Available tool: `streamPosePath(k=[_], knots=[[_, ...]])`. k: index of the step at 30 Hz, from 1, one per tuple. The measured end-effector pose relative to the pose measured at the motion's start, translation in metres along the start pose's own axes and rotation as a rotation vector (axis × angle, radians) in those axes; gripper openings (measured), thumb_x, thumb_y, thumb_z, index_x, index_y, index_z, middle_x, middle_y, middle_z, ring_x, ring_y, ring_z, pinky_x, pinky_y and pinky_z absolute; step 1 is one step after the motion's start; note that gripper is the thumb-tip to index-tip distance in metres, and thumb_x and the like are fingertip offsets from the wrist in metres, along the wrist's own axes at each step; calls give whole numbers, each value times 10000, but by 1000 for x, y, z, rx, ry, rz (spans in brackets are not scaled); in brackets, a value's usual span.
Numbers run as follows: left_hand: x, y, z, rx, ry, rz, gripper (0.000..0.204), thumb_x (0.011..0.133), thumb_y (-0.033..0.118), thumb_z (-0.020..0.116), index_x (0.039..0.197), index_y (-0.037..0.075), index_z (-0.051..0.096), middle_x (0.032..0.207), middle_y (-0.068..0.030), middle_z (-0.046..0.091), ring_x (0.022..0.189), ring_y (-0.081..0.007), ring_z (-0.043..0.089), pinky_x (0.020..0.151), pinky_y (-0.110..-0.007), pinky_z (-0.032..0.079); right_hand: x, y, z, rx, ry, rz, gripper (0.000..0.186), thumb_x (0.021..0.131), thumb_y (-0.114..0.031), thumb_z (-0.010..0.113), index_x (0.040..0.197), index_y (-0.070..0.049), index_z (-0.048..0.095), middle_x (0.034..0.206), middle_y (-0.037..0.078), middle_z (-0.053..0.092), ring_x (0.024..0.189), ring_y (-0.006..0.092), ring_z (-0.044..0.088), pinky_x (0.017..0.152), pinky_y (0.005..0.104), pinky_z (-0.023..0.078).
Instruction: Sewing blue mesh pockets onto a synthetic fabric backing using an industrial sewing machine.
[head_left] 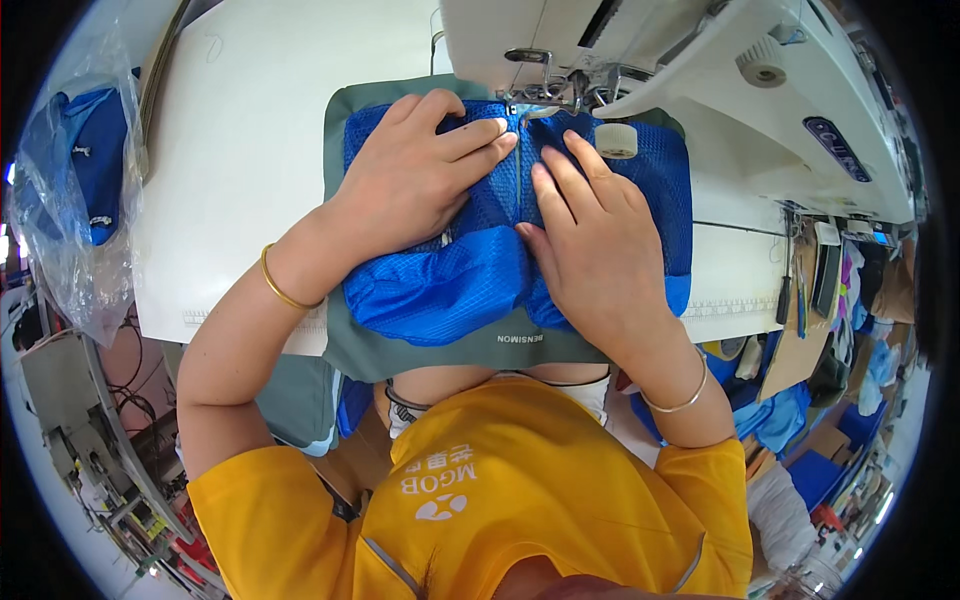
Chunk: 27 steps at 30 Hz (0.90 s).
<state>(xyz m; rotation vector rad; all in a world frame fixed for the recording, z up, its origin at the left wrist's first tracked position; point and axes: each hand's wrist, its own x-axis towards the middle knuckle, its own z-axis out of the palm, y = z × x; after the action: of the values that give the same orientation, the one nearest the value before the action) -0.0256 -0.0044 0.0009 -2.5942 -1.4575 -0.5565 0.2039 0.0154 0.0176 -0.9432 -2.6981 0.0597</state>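
Note:
A blue mesh fabric piece [495, 205] with a smooth blue section [440, 290] lies over a grey-green fabric panel [450, 355]. A seam runs up its middle to the presser foot of a white sewing machine [690, 60]. On the left of that seam, my left hand [425, 165] has bent fingers bearing on the mesh, two fingertips near the foot; its thumb is hidden. To the right, my right hand [605, 245] lies palm down on the fabric, fingers stretched and apart. The presser foot partly hides the needle area.
The white sewing table [230, 180] spreads under the work, with a ruler strip along its front edge. At the far left hangs a clear plastic bag [85, 190] with blue fabric. Tools [800, 290] and cardboard [795, 345] sit at the right, beside heaped fabrics.

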Motion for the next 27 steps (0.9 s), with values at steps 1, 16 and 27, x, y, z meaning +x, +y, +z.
streamPosePath(k=[1,16,27], knots=[[1,0,0,25,2,-1,537,750,31,667,1281,105,694,1279,-30,666,1123,-301,571,939,-427,472,-3,0,-2,-11,3,-30,466,873,-229,730,1264,12,655,1369,135,617,1355,313,511,1057,428,444],[-4,47,-58,-482,-216,197,418,804,217,656,1171,22,703,1162,-163,699,1098,-345,627,983,-515,476,-21,1,7,73,165,-57,377,849,-133,605,1155,62,707,1255,180,674,1209,334,595,1035,428,452],[-30,39,-18,-388,24,234,294,702,162,726,976,56,728,1000,-89,656,894,-280,608,817,-437,487,-24,3,13,62,181,-27,365,840,-142,626,1156,17,713,1273,123,676,1222,289,599,1039,413,464]])
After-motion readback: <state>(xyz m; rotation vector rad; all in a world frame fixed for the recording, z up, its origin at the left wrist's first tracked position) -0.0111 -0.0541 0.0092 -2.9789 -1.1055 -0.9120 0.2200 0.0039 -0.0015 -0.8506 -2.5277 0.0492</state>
